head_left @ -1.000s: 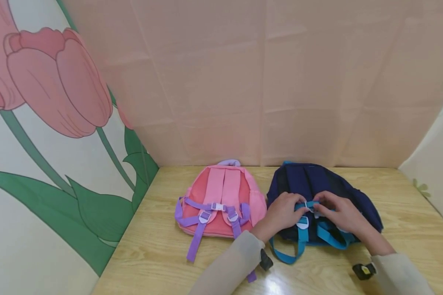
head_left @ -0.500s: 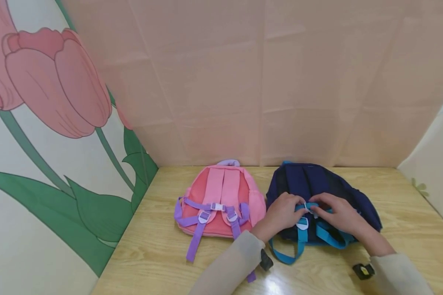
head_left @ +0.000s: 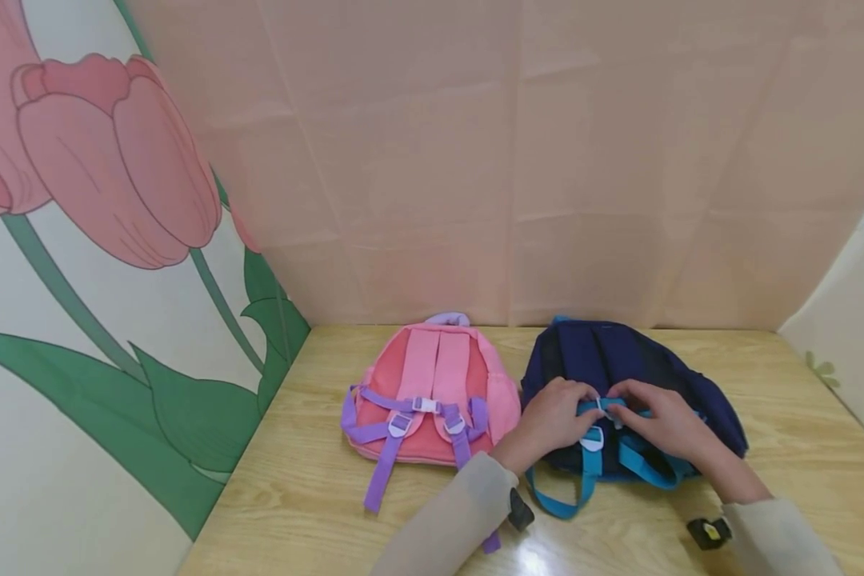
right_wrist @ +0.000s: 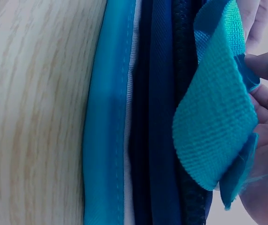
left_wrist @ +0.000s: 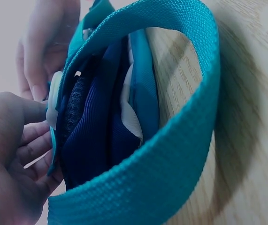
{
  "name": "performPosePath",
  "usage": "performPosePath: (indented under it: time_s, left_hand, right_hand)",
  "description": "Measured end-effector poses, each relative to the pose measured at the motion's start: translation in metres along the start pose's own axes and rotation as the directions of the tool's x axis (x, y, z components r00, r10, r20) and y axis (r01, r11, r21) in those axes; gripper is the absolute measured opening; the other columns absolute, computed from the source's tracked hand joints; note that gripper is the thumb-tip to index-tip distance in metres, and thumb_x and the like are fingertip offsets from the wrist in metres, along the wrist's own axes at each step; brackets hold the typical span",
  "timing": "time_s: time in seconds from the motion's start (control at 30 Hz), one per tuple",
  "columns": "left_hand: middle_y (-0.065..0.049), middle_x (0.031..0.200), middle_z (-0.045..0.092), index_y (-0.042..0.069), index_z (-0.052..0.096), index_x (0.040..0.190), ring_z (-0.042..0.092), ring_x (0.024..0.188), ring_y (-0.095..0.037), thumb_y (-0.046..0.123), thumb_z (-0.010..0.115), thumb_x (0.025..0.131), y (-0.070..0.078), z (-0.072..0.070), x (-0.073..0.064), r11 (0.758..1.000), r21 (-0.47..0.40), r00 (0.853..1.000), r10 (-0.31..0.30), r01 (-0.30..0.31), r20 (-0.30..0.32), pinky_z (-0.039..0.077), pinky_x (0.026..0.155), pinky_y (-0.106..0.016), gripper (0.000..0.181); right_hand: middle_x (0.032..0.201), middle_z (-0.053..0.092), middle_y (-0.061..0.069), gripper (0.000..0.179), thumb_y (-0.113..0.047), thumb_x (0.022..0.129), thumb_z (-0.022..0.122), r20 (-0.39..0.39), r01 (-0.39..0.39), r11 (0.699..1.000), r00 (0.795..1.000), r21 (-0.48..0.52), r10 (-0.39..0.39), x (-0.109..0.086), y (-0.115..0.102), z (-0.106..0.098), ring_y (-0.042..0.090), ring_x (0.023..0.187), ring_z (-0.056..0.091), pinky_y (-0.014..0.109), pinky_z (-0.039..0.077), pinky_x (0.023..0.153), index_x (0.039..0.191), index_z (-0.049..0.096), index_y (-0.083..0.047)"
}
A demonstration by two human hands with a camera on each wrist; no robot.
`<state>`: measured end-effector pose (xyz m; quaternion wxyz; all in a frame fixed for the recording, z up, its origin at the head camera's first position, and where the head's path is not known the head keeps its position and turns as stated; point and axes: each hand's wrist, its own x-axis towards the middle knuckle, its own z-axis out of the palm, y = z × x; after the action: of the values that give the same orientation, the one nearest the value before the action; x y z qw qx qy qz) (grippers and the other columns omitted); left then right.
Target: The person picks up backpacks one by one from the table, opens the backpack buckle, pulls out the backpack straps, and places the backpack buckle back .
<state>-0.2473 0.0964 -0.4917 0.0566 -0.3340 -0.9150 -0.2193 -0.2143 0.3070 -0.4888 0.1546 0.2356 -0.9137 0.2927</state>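
A navy backpack [head_left: 641, 352] with bright blue straps lies on its front on the table, its shoulder-strap side up. Over its middle, a short blue chest strap [head_left: 610, 402] with a white buckle [head_left: 601, 406] is between both hands. My left hand [head_left: 558, 410] pinches the strap's left side at the buckle, thumb below and fingers above. From the other side, my right hand [head_left: 658, 412] pinches the strap just right of the buckle. A loop of blue webbing [left_wrist: 209, 70] fills much of the left wrist view. In the right wrist view, folded webbing [right_wrist: 218, 112] partly covers the right fingers.
Left of the navy backpack lies a pink backpack [head_left: 435, 360] with purple straps [head_left: 383, 472] and a fastened white buckle [head_left: 425, 405]. Both bags rest on a wooden table [head_left: 288, 480] near a pinkish-beige backdrop [head_left: 432, 176]. A tulip-printed panel [head_left: 115, 160] stands at left.
The right fingers have shifted slightly left along the chest strap, closer to the white buckle and the left hand. The left hand and both backpacks have stayed nearly in place.
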Motion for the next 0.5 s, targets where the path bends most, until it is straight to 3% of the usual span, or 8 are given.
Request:
performPosePath:
  time_s: [0.23,0.5]
  left_hand:
    - [0.018,0.104,0.065,0.029,0.070,0.117,0.052,0.095,0.001,0.044,0.063,0.099,-0.0007,0.0018,-0.0010,1.000,-0.005,1.000,-0.008,0.008,-0.003,0.039,0.080,-0.008,0.025]
    - [0.017,0.101,0.064,0.028,0.071,0.116,0.052,0.095,0.001,0.043,0.063,0.099,-0.0010,0.0018,0.0007,1.000,0.007,1.000,-0.015,0.015,0.002,0.040,0.079,-0.008,0.024]
  right_hand:
    - [0.089,0.066,-0.012,0.015,-0.011,0.092,0.074,0.004,-0.011,1.000,1.000,0.023,0.011,-0.0023,0.0008,-0.0009,0.000,0.075,0.055,0.028,0.051,0.065,0.103,0.068,-0.019]
    - [0.098,0.072,-0.004,0.017,-0.011,0.094,0.072,0.042,-0.010,0.999,0.999,0.030,0.008,0.0012,-0.0009,-0.0022,0.001,0.081,0.064,0.027,0.056,0.067,0.110,0.070,-0.017]
